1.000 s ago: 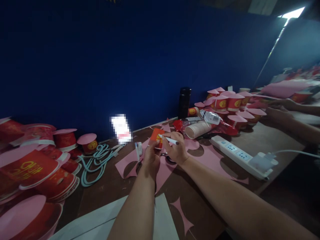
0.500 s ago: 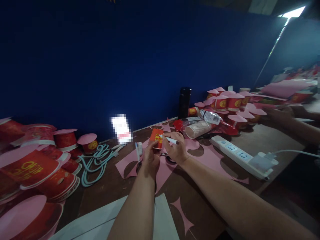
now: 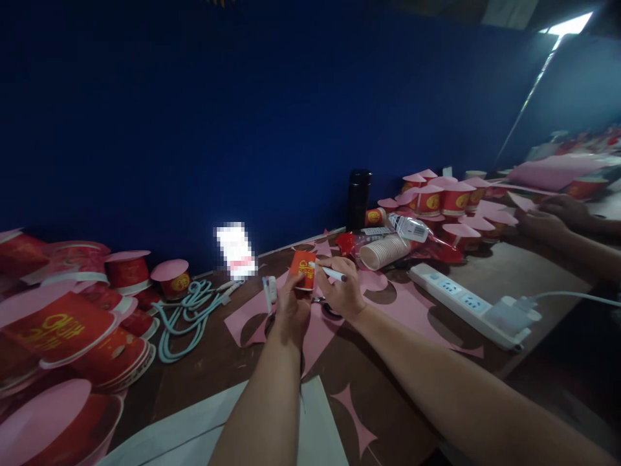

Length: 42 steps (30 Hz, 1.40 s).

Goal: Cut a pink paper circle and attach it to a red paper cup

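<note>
My left hand (image 3: 292, 309) is closed round a small red paper cup (image 3: 303, 268) with gold print, held above the table. My right hand (image 3: 342, 291) grips a white pen (image 3: 332, 272), its tip lying against the cup's right side. Both hands hover over pink paper sheets (image 3: 410, 304) with round holes cut out of them. A dark shape, maybe scissors (image 3: 326, 305), lies under my right hand, mostly hidden.
Red cups with pink lids are piled at the left (image 3: 63, 323) and stand at the back right (image 3: 449, 197). A coiled light-blue cable (image 3: 187, 310), a white power strip (image 3: 466, 303), a black flask (image 3: 358, 197), a sleeve of paper cups (image 3: 385, 250) and another person's hands (image 3: 553, 217) are nearby.
The cup has turned slightly in my left hand, its gold print facing me more. The other person's hands at the right have shifted. My arms stay in place.
</note>
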{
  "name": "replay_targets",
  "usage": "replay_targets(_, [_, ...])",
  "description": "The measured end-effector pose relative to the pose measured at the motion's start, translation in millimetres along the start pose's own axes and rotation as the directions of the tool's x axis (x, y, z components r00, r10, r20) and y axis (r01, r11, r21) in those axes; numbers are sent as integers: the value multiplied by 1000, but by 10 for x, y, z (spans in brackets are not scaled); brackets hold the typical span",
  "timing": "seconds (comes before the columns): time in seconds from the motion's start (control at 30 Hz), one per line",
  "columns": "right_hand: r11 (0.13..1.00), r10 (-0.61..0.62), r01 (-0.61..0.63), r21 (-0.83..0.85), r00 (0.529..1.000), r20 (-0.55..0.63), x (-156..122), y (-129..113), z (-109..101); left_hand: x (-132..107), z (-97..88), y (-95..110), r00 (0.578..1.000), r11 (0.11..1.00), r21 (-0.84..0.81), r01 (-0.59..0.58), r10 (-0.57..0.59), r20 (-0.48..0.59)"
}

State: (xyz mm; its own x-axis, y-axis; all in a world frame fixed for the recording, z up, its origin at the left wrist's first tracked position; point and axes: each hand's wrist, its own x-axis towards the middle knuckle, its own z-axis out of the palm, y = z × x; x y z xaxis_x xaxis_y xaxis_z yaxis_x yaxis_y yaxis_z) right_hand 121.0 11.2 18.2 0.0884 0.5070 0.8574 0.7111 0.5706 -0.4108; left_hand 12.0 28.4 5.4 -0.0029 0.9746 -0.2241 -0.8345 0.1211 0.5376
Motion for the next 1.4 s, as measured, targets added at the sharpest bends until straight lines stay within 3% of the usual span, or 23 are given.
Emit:
replay_targets(0.13, [1000,3,-3,26,1000,6,2,-13,-12,21,-4,-2,1000,1000,-17,12,-13,-24])
replay_targets(0.27, [999,9,-9,46,1000,2,1,-13,-18,51,-36,-19,996,997,7,-73,72,43])
replay_targets(0.37, [998,11,-12,55,1000,17,-9,-13,-15,70,-48,-26,995,995,7,-97,96,37])
replay_targets(0.5, [999,0,-2,52,1000,26,-20,-13,-8,74,-35,-15,997,996,-28,-83,83,-1])
replay_targets(0.87, [998,-28,26,62,999,33,-30,-7,7,85,-67,-6,995,997,-69,-32,38,90])
replay_targets(1.4, [996,-34,31,79,999,39,-44,-28,22,96,-59,-7,995,990,-131,-47,58,84])
